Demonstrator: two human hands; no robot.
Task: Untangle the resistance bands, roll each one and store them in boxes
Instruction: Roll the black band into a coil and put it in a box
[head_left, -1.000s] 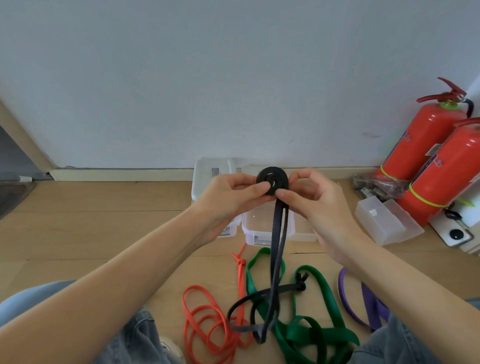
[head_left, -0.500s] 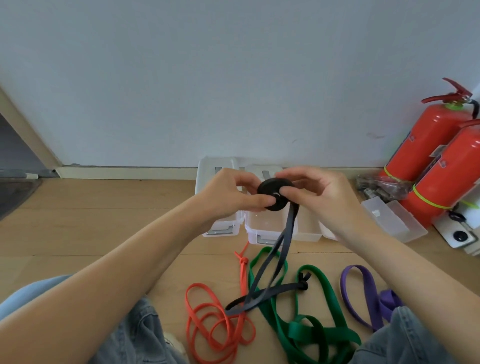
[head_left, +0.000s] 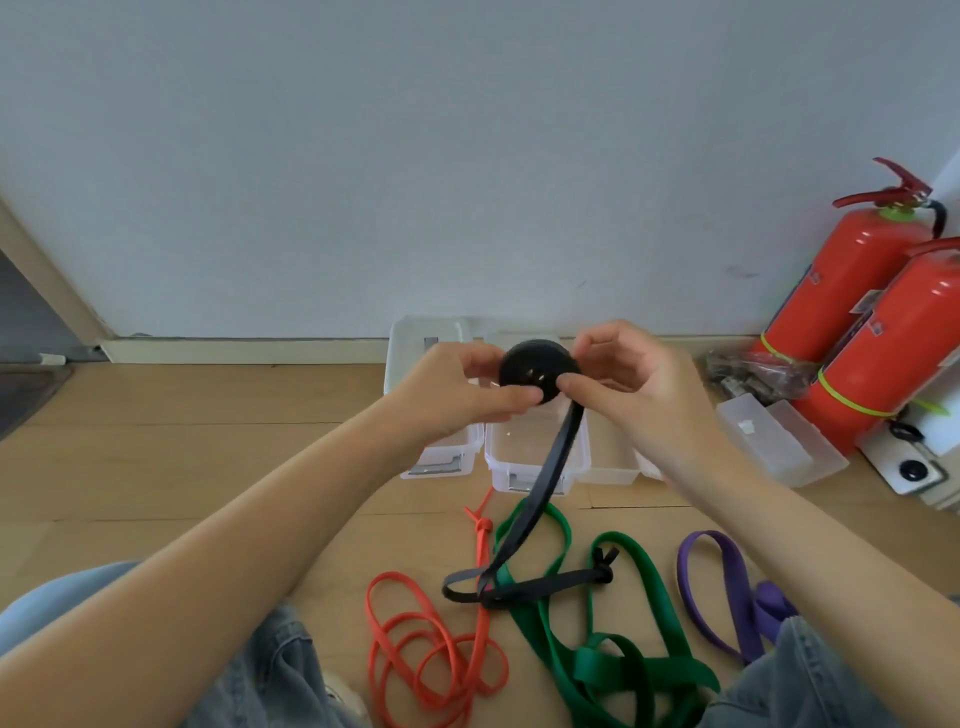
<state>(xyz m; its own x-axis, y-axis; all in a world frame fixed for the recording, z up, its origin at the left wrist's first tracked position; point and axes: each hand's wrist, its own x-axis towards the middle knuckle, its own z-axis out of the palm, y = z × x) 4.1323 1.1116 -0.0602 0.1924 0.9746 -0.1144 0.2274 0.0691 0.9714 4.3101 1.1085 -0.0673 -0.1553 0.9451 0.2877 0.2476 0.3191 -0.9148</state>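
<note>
Black band (head_left: 537, 370); orange band (head_left: 436, 654), green band (head_left: 613, 660), purple band (head_left: 727, 587); red extinguishers (head_left: 852, 291).

1. My left hand (head_left: 457, 387) and right hand (head_left: 631, 379) pinch the rolled part of the black band (head_left: 537, 366) above the clear boxes (head_left: 535, 462).
2. Its loose tail hangs to the floor (head_left: 208, 467), crossing the green band (head_left: 639, 623).
3. The orange band (head_left: 431, 654) and purple band (head_left: 727, 592) lie either side.

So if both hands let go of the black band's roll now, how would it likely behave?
The black roll is pinched between the left hand and right hand, so it would probably spring loose. Its tail hangs limp to the floor, suggesting floppy, light rubber. Being round, the roll might wheel away.
</note>
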